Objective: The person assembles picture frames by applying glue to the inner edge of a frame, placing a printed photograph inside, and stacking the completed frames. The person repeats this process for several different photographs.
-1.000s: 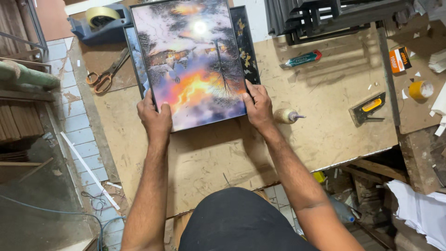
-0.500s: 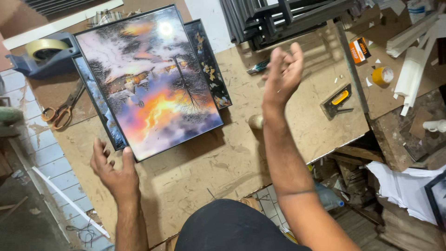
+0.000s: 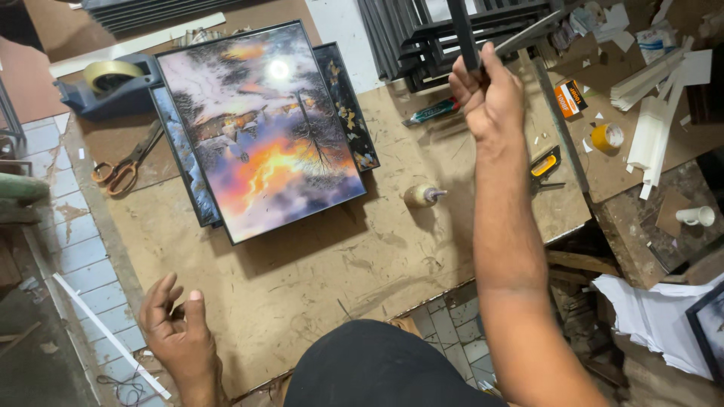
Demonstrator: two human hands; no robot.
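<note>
While left hand (image 3: 177, 328) dropped, right hand (image 3: 489, 94) apparently gripped black frame strip (image 3: 461, 34).

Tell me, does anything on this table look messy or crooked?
Yes. The framed picture lies tilted on other pictures, so the stack is uneven and their edges stick out. White strips and paper scraps lie scattered at the far right. The right hand holds a dark frame piece; the left hand is empty.
</note>
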